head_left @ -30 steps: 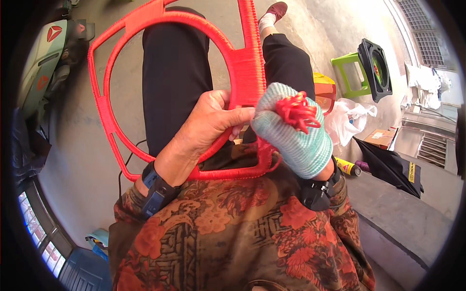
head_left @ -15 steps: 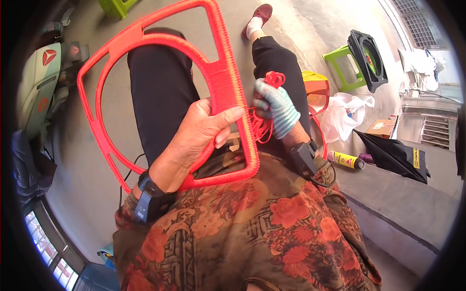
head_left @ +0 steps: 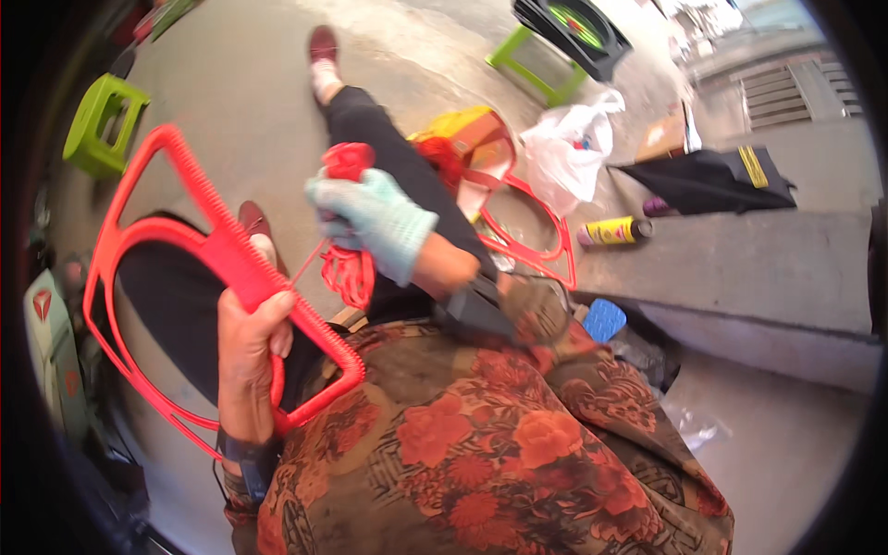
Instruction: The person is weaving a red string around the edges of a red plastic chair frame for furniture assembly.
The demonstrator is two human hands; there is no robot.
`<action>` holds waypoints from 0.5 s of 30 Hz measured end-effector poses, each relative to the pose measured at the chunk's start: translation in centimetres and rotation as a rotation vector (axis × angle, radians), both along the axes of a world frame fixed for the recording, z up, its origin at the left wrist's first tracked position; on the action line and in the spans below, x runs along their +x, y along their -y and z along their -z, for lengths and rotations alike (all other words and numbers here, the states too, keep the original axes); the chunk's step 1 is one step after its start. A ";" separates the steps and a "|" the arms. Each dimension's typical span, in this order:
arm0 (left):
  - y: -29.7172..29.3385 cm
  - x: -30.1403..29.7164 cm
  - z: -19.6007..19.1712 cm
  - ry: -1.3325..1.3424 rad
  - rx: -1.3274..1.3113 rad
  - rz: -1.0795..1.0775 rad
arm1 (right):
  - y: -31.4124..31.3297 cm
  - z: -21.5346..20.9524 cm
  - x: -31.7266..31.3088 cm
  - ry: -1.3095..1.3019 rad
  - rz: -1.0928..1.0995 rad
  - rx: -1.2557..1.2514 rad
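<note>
My bare left hand (head_left: 248, 347) grips one side bar of a red frame (head_left: 236, 259), a square-cornered outline with a ring inside. Cord is wound tightly round its bars, and the frame leans over my left thigh. A striped, light blue-green glove covers my right hand (head_left: 379, 217), closed round a bundle of red cord (head_left: 350, 276). Part of the bundle sticks out above the fist and loose loops hang below it. One strand runs from the right fist to the frame's side bar, close to my left thumb.
Beyond my right leg lie another red frame (head_left: 564, 250), a white plastic bag (head_left: 573, 153) and a yellow can (head_left: 615, 231) on a grey ledge (head_left: 740, 264). A black umbrella-like cloth (head_left: 694, 180) lies behind. Green stools (head_left: 106, 125) stand farther off, one with a black frame (head_left: 592, 42).
The whole view has swung, so the surroundings sit farther left. The red frame is tilted more, and my right hand has pulled away from it, with a strand now stretched between.
</note>
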State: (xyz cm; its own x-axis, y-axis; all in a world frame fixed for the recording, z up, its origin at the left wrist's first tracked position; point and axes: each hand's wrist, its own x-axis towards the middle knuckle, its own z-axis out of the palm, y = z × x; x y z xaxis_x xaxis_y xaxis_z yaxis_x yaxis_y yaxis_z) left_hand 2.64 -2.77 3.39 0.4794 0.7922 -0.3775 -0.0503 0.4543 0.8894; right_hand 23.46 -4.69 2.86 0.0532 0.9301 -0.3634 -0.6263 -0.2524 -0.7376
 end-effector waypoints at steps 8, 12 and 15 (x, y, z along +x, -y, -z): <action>-1.3 -2.0 1.5 -0.044 0.008 -0.043 | -3.5 4.2 2.6 0.573 -0.393 0.040; -1.6 -2.8 1.2 -0.014 -0.030 -0.066 | -3.1 4.8 10.0 0.763 -0.196 0.045; -1.6 -2.7 1.1 0.010 -0.024 -0.102 | -1.9 6.3 15.3 0.788 -0.007 -0.142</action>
